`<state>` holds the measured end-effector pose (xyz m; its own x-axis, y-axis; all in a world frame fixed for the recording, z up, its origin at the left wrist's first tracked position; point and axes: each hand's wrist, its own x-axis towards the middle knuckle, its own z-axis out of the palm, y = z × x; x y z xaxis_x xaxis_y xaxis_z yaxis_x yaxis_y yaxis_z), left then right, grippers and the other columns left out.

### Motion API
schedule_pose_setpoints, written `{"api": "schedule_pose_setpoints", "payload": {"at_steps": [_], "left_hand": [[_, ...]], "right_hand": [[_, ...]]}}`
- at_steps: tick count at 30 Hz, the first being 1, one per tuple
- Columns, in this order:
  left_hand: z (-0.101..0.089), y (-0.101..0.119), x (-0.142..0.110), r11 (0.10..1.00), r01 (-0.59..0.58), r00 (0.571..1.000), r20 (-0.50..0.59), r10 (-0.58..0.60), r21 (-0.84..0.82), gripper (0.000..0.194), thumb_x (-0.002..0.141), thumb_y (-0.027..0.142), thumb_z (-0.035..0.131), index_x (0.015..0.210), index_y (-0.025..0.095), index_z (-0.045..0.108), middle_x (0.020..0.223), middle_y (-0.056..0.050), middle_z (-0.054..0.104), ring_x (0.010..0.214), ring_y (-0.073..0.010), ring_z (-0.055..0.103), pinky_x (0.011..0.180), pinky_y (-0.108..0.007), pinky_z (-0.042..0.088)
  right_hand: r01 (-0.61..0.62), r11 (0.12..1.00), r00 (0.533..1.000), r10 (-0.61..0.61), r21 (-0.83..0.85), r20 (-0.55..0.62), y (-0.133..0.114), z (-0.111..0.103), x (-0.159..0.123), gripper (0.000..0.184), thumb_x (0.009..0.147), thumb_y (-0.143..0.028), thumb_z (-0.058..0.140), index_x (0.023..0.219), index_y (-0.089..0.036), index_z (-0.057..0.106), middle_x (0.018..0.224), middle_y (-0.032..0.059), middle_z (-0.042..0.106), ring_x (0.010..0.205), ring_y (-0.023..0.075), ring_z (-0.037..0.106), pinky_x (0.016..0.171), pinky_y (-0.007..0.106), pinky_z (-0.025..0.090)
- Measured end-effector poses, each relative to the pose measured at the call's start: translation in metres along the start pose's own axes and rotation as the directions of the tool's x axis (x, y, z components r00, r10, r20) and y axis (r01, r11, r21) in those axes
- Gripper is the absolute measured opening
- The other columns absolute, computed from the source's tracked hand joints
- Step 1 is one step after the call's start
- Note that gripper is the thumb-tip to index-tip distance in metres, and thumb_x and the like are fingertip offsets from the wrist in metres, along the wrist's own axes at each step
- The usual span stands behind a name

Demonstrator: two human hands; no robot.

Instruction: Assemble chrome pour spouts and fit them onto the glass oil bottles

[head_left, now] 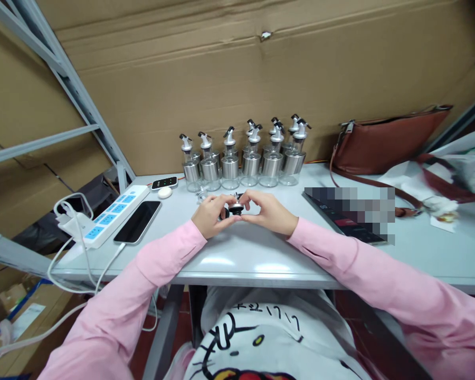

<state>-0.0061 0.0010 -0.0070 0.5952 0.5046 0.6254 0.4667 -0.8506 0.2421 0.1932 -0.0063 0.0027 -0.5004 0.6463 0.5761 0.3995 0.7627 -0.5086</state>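
Both hands meet over the middle of the table, fingers closed round one small pour spout [236, 208] with a silvery collar and a black ribbed stopper. My left hand [214, 214] grips it from the left side, thumb low and fingers on top. From the right, my right hand [267, 212] pinches the same spout between thumb and fingers. Part of the spout is hidden by the fingertips. Just behind my left hand lies a small clear piece [202, 195], too blurred to name. Several glass oil bottles [230, 166] with steel bands and spouts stand upright in rows beyond my hands.
Left on the table [237, 264] are a white power strip [116, 215], a phone [138, 222] with a cable, a small black device [164, 183] and a white round case [165, 193]. Right are a dark tablet [340, 216] and a brown bag [388, 141]. Cardboard [221, 68] walls the back.
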Motion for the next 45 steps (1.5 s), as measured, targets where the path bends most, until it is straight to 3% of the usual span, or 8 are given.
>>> {"api": "schedule_pose_setpoints", "payload": {"at_steps": [6,12,15,17,22,31,37,45], "left_hand": [[0.0,0.0,0.001,0.996,-0.084,0.995,0.046,0.086,-0.027,0.031,0.086,0.034,0.05,0.112,0.018,0.051,0.094,-0.001,0.067,0.06,-0.009,0.059,0.078,-0.029,0.043],[0.002,-0.001,0.001,0.986,-0.137,0.99,-0.033,0.141,0.09,0.023,0.078,0.02,0.048,0.099,0.016,0.057,0.082,0.001,0.066,0.057,-0.0097,0.055,0.074,-0.028,0.042],[0.002,-0.002,0.002,0.982,-0.126,0.991,-0.036,0.132,0.139,0.022,0.079,0.02,0.047,0.099,0.017,0.057,0.08,0.0,0.065,0.057,-0.0096,0.054,0.073,-0.028,0.041],[0.002,-0.002,0.002,0.984,-0.117,0.992,-0.039,0.123,0.138,0.022,0.079,0.021,0.049,0.099,0.016,0.056,0.078,0.001,0.064,0.055,-0.0092,0.053,0.072,-0.027,0.041],[0.002,-0.001,0.001,0.992,-0.083,0.996,-0.018,0.085,0.09,0.022,0.077,0.024,0.052,0.097,0.015,0.055,0.078,0.001,0.063,0.053,-0.0081,0.053,0.074,-0.028,0.042],[-0.001,0.004,0.001,0.997,-0.023,0.998,0.06,0.019,0.075,0.023,0.074,0.022,0.048,0.095,0.017,0.056,0.081,0.001,0.064,0.056,-0.0096,0.053,0.077,-0.029,0.04],[0.0,0.004,0.001,0.997,-0.025,0.996,0.091,0.019,0.074,0.024,0.072,0.019,0.047,0.094,0.016,0.056,0.08,0.001,0.063,0.058,-0.0103,0.055,0.079,-0.03,0.039],[0.0,0.003,0.001,0.996,-0.039,0.989,0.145,0.027,0.085,0.024,0.069,0.014,0.047,0.091,0.017,0.053,0.089,-0.002,0.065,0.078,-0.0151,0.061,0.08,-0.03,0.039]], "right_hand": [[-0.021,1.0,0.999,0.02,0.023,0.035,-0.003,0.0,-0.001,0.025,0.072,-0.035,0.066,0.071,-0.019,0.047,0.066,-0.002,0.055,0.059,0.0106,0.047,0.057,0.022,0.036],[0.051,0.997,0.993,-0.045,-0.052,0.108,-0.005,-0.005,-0.001,0.011,0.072,-0.015,0.051,0.08,-0.017,0.058,0.073,0.0012,0.063,0.068,0.0141,0.058,0.07,0.027,0.042],[-0.028,0.97,0.996,0.047,-0.24,0.074,0.006,-0.005,0.001,0.018,0.075,-0.014,0.047,0.084,-0.016,0.063,0.082,0.0057,0.068,0.081,0.0194,0.061,0.081,0.034,0.042],[-0.072,0.919,0.986,0.124,-0.388,0.11,0.015,-0.003,0.0,0.027,0.079,-0.017,0.048,0.102,-0.012,0.062,0.104,0.0121,0.067,0.1,0.0256,0.059,0.088,0.039,0.04],[-0.102,0.802,0.903,0.323,-0.589,0.284,0.029,0.004,-0.005,0.052,0.088,-0.031,0.046,0.133,-0.005,0.043,0.139,0.0211,0.043,0.128,0.0301,0.041,0.099,0.045,0.035],[-0.07,0.765,0.91,0.312,-0.64,0.274,0.019,-0.006,0.002,0.024,0.086,-0.014,0.048,0.102,-0.015,0.066,0.102,0.0112,0.067,0.098,0.0246,0.059,0.081,0.033,0.039],[-0.19,0.794,0.899,0.377,-0.577,0.222,0.02,-0.006,0.002,0.014,0.079,-0.014,0.055,0.082,-0.015,0.068,0.085,0.0071,0.068,0.078,0.0185,0.06,0.071,0.027,0.038],[-0.356,0.901,0.934,0.354,-0.25,-0.052,0.015,-0.005,0.002,0.007,0.075,-0.017,0.055,0.074,-0.015,0.061,0.067,0.0021,0.063,0.06,0.013,0.054,0.06,0.024,0.038]]}}
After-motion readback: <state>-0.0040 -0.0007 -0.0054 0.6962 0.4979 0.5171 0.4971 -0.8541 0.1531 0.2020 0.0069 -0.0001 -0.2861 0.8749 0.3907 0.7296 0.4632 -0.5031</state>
